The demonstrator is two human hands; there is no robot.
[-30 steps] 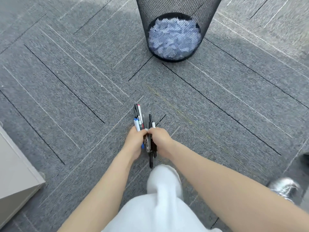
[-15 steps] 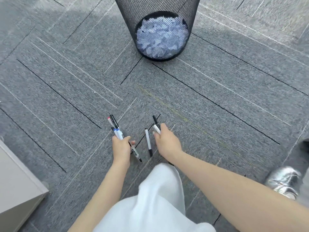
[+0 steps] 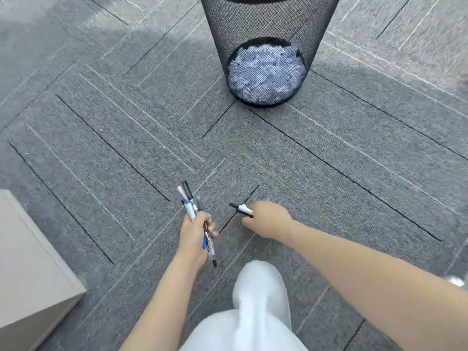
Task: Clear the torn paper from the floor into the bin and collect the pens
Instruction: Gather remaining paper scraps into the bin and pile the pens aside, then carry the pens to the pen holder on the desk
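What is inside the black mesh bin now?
The black mesh bin holds torn paper, white pieces piled at the bottom and seen through the mesh wall. Whatever lies under the top pieces is covered, and the rim is cut off by the frame.

Pens bunched upright; torn paper fills bin.

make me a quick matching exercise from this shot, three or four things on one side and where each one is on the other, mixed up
Things:
1. bundle of pens
2. single pen
3. torn paper
4. beige cabinet

Places:
a. at the bottom of the mesh bin
b. on the carpet at the left edge
c. gripped in the left hand
d. held in the right hand

Pairs: 1-c, 2-d, 3-a, 4-b
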